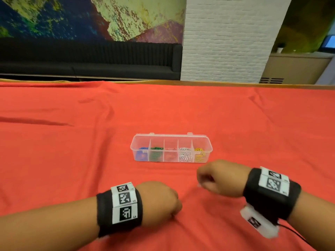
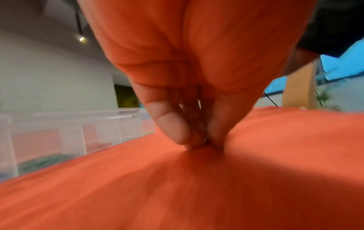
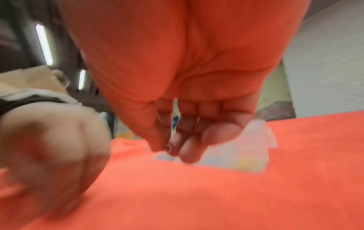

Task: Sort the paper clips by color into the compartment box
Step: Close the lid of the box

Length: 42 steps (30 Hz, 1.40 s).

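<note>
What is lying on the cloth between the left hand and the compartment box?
Only bare red cloth. In the head view, nothing lies between the left hand and the compartment box; no loose paper clip shows on that stretch.

Left hand (image 1: 159, 200) fingertips pinched; right hand (image 1: 220, 178) curled.

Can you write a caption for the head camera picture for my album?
Two hands hover over a red cloth near a clear box of colour-sorted paper clips.

Right wrist view blurred throughout
</note>
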Motion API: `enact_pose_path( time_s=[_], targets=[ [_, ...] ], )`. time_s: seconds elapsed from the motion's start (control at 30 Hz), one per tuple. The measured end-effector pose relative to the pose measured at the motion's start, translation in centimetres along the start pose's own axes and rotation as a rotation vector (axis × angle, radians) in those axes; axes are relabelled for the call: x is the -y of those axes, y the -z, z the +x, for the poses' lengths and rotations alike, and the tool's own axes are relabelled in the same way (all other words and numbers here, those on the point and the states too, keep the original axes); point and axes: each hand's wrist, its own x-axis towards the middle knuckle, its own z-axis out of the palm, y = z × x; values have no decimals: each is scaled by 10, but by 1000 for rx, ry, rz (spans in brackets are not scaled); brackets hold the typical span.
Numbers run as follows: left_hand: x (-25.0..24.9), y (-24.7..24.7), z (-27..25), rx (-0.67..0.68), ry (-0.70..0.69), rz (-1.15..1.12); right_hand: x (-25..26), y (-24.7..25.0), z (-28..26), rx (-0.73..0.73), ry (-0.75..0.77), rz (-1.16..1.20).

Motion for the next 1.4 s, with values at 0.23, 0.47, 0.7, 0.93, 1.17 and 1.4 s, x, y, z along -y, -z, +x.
enact_pose_path(
  time_s=[0.23,0.47,0.7,0.93,1.17,1.4],
  targets=[
    [58,77,56,-464,340,-418,-28,41,75,-397,-213,214],
    [106,99,89,-503,626,-557,-97,35,93,-429,-578,452],
    [167,55,44,-322,1088,-751,-97,13,97,-276,-642,1160],
    [141,18,1,-587,1036,-1672,-84,7,41,-160,-577,1412],
    [107,11,-49,-576,638,-2088,-76,1,-16,-141,-427,1916],
    [84,-3,-60,-272,522,-754,-45,-4,-17,-224,-269,582]
  ],
)
